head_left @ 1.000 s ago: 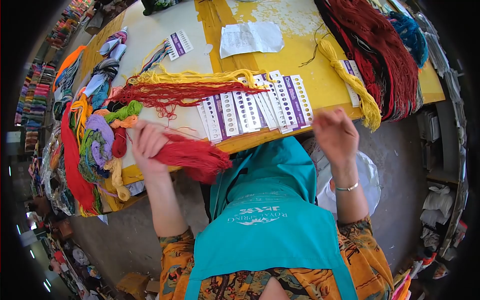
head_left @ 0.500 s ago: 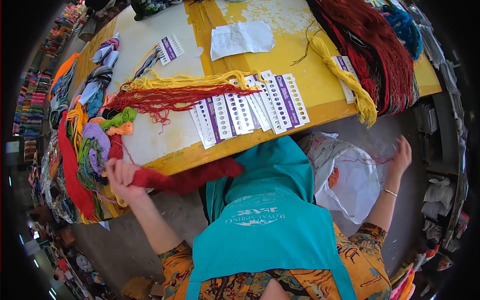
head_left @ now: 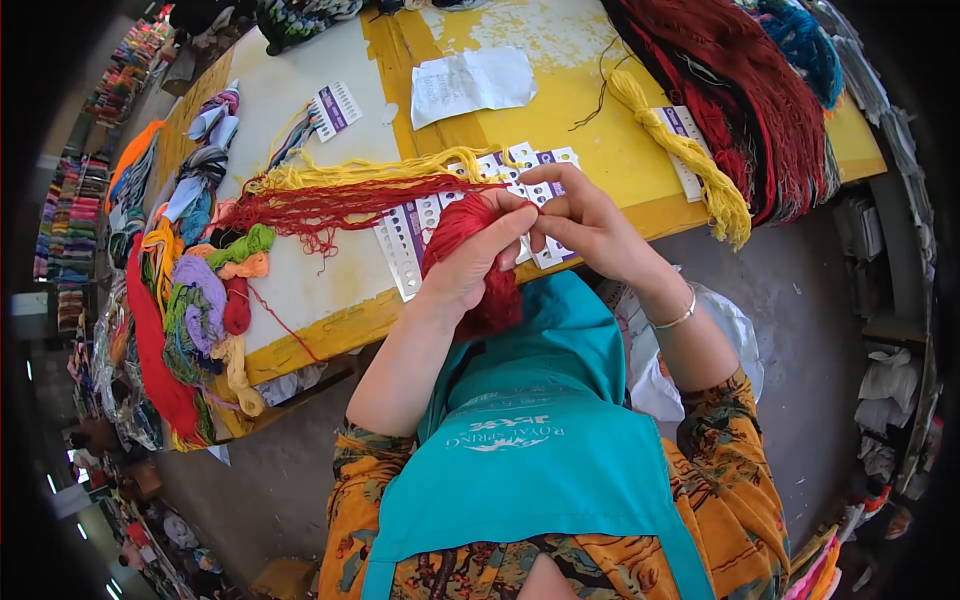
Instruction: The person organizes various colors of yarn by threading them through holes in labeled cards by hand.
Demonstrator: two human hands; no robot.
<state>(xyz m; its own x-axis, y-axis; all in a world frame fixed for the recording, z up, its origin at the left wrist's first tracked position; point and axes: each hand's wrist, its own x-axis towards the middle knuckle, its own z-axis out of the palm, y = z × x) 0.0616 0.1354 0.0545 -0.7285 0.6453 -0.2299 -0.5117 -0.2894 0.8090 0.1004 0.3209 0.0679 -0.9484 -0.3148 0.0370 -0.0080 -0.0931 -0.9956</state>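
My left hand (head_left: 478, 258) is closed around a red thread skein (head_left: 492, 308), whose ends bulge out above and below my fingers. Close beside it, my right hand (head_left: 592, 222) pinches what looks like a red strand at the top of the skein, and the two hands' fingertips meet. Under and behind them are punched thread cards (head_left: 404, 258) with purple bands, partly hidden by my hands. Loose red threads (head_left: 340, 208) and yellow threads (head_left: 375, 173) stretch leftward from the cards across the table.
Multicoloured skeins (head_left: 195, 300) crowd the table's left edge. A yellow skein (head_left: 685, 155) and a large dark red thread bundle (head_left: 730, 90) lie at right. A paper sheet (head_left: 472, 86) and another card (head_left: 335, 110) lie farther back. Below the table edge is a white plastic bag (head_left: 735, 335).
My left hand has brought the red skein from the left to above the table's front edge. My right hand has come in from the far right to meet it.
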